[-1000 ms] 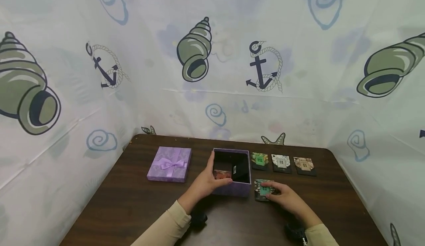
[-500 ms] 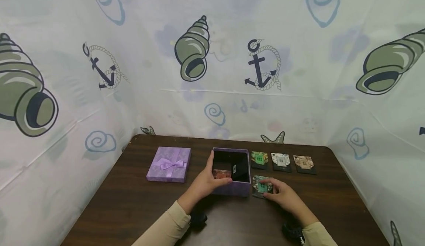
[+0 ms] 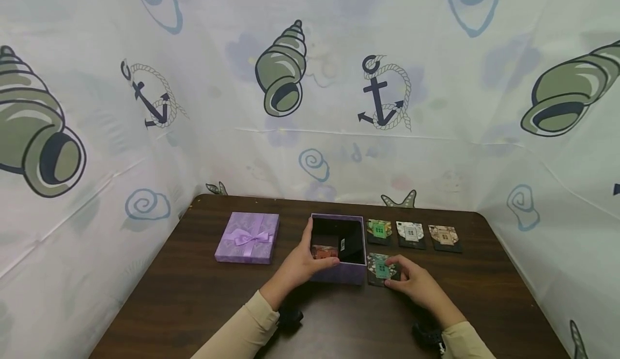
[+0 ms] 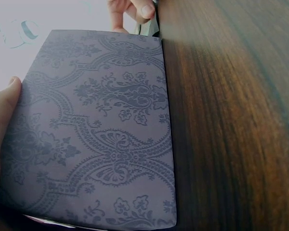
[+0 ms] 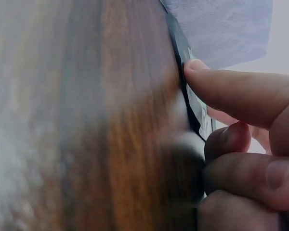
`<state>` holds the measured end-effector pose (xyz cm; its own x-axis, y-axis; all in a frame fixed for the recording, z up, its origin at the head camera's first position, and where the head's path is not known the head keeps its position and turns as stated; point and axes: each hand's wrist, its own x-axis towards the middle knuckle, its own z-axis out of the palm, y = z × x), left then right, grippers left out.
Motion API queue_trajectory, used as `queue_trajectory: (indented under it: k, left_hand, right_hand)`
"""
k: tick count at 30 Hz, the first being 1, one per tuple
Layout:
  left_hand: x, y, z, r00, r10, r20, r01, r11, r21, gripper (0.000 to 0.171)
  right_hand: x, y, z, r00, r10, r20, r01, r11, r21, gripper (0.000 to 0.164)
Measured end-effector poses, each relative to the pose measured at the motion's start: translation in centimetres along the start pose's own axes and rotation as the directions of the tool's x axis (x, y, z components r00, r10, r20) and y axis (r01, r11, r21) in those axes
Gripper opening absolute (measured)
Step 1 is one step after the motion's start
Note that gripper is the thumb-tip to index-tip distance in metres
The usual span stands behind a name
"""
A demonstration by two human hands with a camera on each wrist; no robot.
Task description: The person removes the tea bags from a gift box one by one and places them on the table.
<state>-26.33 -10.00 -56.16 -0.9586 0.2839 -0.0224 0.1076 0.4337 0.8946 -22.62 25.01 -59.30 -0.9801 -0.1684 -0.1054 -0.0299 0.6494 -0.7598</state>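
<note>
In the head view my left hand (image 3: 296, 267) grips an open purple box (image 3: 339, 275), fingers along its left wall and thumb over the front rim. In the left wrist view the patterned wall of the box (image 4: 96, 134) fills the left half. A flat square packet (image 3: 377, 269) with a teal-green window print lies just right of the box. My right hand (image 3: 417, 282) holds that packet between thumb and fingers. From the right wrist, the thumb presses its thin dark edge near the tabletop. A red-printed packet (image 3: 323, 252) lies inside the box.
Three similar packets stand in a row behind: green (image 3: 379, 232), white (image 3: 411, 234) and brown (image 3: 444, 238). The purple lid (image 3: 246, 238) with its bow lies left of the box. All rest on a dark wooden table (image 3: 194, 294) against a printed curtain (image 3: 339, 149).
My right hand has slid the teal-green packet a little left and away from me, closer to the box. My left hand has stayed on the box.
</note>
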Motion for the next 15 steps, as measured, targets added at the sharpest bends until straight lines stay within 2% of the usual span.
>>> queue_trajectory:
  k: [4, 7, 9, 12, 14, 15]
  left_hand:
    - [0.0, -0.1, 0.0, 1.000, 0.004, 0.002, -0.004, 1.000, 0.000, 0.136]
    - [0.1, -0.1, 0.0, 1.000, 0.000, 0.003, 0.000, 1.000, 0.002, 0.137]
    - [0.0, -0.1, 0.0, 1.000, -0.002, 0.001, 0.002, 1.000, 0.003, 0.137]
    - [0.1, 0.0, 0.0, 1.000, -0.006, -0.001, 0.006, 1.000, 0.003, 0.136]
    - [0.1, 0.0, 0.0, 1.000, -0.007, -0.002, 0.007, 1.000, 0.005, 0.135]
    - [0.1, 0.1, 0.0, 1.000, -0.009, -0.001, 0.009, 1.000, 0.005, 0.135]
  right_hand:
    - [0.1, 0.6, -0.3, 0.999, -0.024, 0.029, 0.022, 0.998, 0.060, 0.049]
    - [0.2, 1.5, -0.9, 0.991, -0.080, 0.104, 0.057, 0.977, 0.205, 0.053]
    - [0.1, 2.1, -1.5, 0.979, -0.119, 0.166, 0.055, 0.936, 0.347, 0.056]
    - [-0.1, 3.0, -2.4, 0.961, -0.169, 0.218, 0.027, 0.843, 0.537, 0.053]
    - [-0.2, 3.6, -2.7, 0.956, -0.188, 0.225, 0.013, 0.794, 0.607, 0.049]
    - [-0.2, 3.7, -2.8, 0.956, -0.192, 0.223, 0.012, 0.782, 0.623, 0.048]
